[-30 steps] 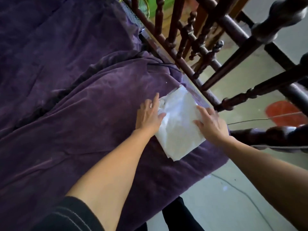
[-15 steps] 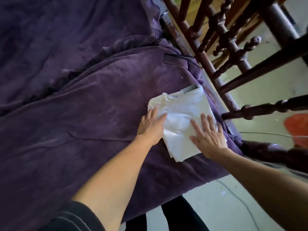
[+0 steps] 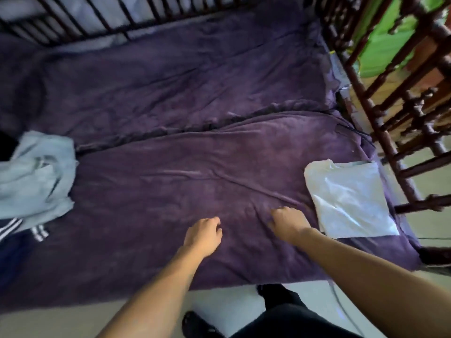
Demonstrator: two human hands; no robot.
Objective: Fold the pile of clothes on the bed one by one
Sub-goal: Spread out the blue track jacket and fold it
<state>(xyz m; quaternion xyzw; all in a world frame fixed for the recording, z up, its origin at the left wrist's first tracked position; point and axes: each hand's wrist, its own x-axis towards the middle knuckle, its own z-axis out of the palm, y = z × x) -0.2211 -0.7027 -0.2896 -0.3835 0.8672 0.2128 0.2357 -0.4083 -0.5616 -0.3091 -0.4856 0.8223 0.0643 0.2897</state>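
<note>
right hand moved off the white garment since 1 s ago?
Yes. The right hand has left the folded white garment and is now to its left over the purple blanket, farther from the wooden rail.

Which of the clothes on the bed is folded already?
The white one, lying flat and square at the right. The pale blue one at the left lies crumpled.

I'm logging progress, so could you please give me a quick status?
Left hand and right hand empty over purple blanket. White folded garment lies right; crumpled pale-blue garment waits left. No obstruction seen.
</note>
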